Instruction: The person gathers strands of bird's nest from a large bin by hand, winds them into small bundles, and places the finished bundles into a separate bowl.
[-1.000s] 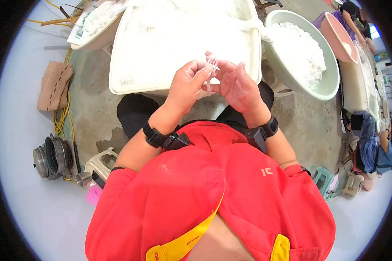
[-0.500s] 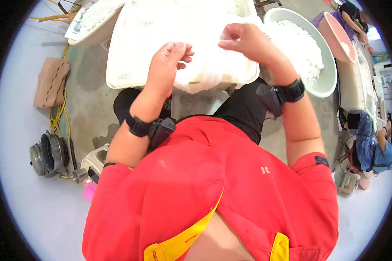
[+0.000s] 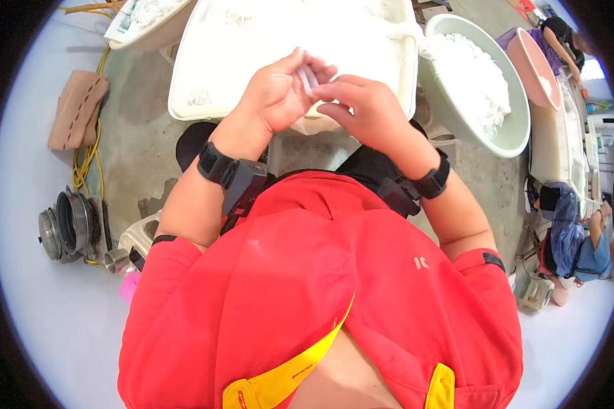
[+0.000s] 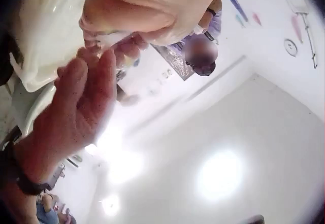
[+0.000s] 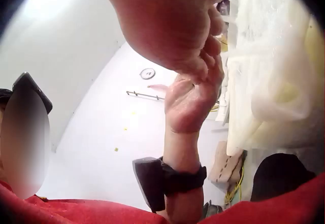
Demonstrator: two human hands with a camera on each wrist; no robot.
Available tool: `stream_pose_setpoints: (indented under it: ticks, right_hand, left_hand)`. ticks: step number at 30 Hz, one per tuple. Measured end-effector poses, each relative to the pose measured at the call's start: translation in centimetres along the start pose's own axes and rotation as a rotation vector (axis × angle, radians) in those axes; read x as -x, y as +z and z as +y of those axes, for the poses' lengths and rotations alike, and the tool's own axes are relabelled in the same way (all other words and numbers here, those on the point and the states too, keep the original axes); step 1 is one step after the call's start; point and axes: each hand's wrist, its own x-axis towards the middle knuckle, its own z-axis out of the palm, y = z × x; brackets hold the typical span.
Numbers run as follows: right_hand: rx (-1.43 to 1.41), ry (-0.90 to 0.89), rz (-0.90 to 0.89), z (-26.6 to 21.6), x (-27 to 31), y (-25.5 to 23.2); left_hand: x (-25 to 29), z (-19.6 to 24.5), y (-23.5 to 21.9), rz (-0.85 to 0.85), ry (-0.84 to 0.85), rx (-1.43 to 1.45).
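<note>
Two hands, head view: my left hand [image 3: 271, 92], at upper centre of the frame, curls its fingers about a strip [image 3: 308, 80]; my right hand [image 3: 374, 109], just right of it, brings its fingertips to the strip's lower end; whether they pinch it I cannot tell
Strip's handling: I judge it light, soft and bendy, likely slippery and easily torn; best taken near its ends, between fingertips, with little squeeze
Strip's look: whitish, narrow, faintly translucent
Around it: white tub [image 3: 191, 78] at upper centre, beyond my hands; green basin [image 3: 517, 140] with white pieces [image 3: 467, 82] at upper right
Left wrist view: the strip shows as a pale, glossy bit at upper left, under my left hand; my right hand's fingers reach up close to it
Right wrist view: my fingers meet right of centre, near the top; the strip cannot be made out there; the tub fills the upper right
</note>
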Motion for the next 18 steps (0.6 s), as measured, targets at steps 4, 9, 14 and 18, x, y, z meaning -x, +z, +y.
stream_pose_setpoints:
  ticks: [4,9,14,18]
  right_hand:
    - [-0.267,0.013,-0.197,-4.7,-1.8,-4.6]
    - [-0.459,-0.486,-0.437,-13.5,-3.8,-8.8]
    - [-0.192,-0.562,-1.019,-17.4,-4.5,-9.0]
    - [-0.161,-0.308,-1.107,-15.7,-5.6,-7.7]
  left_hand:
    - [1.2,1.7,-0.1,0.199,0.155,-0.193]
    - [2.4,2.3,-2.2,0.538,0.332,-0.676]
    - [3.3,2.2,-4.3,0.583,0.35,-0.623]
    - [4.1,2.1,-2.6,0.611,0.251,-0.67]
